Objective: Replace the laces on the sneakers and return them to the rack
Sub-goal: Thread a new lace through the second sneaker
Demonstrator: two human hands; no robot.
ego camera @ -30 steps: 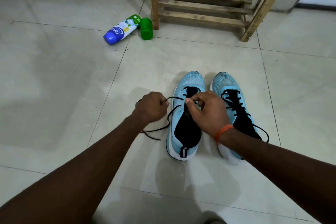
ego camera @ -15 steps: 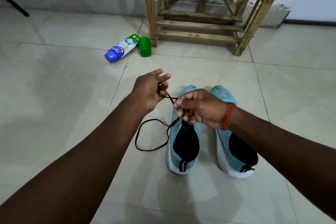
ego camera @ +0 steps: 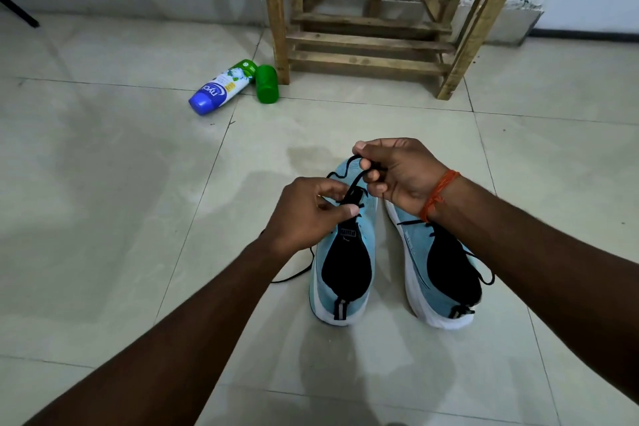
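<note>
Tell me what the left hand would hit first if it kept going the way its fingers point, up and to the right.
Likely the right hand. The left hand pinches the black lace over the left sneaker, and the right hand grips the same lace just beyond; depth is unclear.

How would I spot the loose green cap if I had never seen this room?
Find the wooden rack against the far wall, then look at the floor by its front left leg. The green cap lies there on its side, touching that leg. Unlike the bottle beside it, it is short, plain green and unlabelled.
</note>
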